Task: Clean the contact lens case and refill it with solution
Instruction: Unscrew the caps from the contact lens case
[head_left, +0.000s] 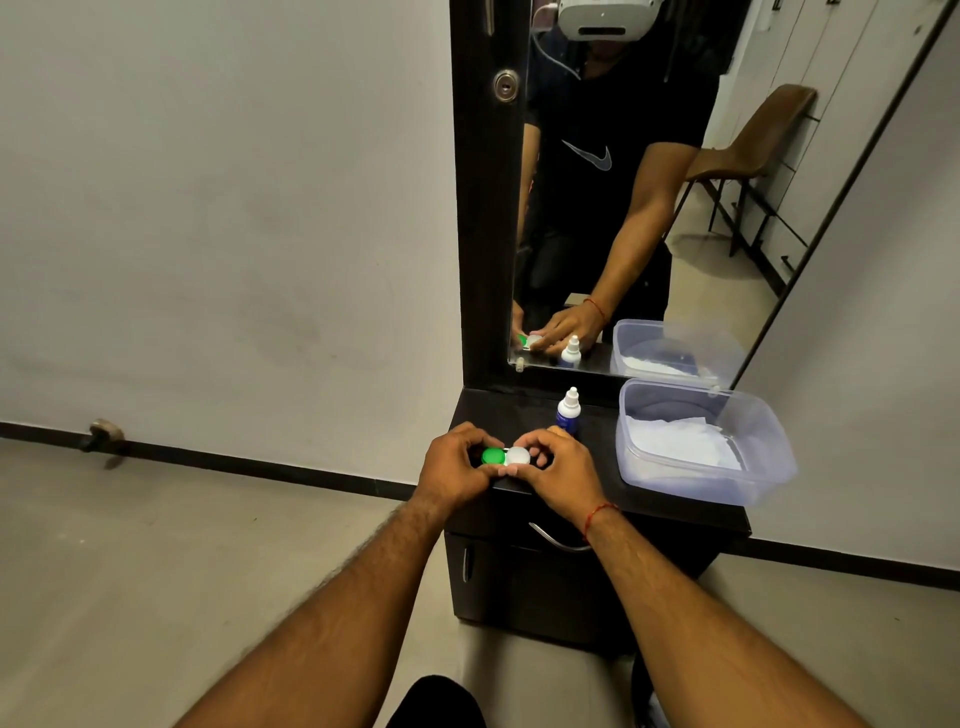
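— So where does the contact lens case (505, 457) lie?
— On the bench (597, 457), long axis left-right; left hand (453, 464) grips the green cap (493, 457), right hand (558, 470) the white cap (518, 455).

Legible marks: one entry only.

Reflected in the mirror (696, 291), upper middle of the glass: a black T-shirt (623, 98) carrying a grey swoosh mark (589, 155) across the chest. It is a brand logo and no lettering can be made out beside it.

Just below the mirror's lower edge, in front of it: solution bottle (568, 410) with a blue label (565, 420). The print on the label is too small and blurred to read. The bottle's reflection, in the mirror's bottom strip, is equally unreadable.
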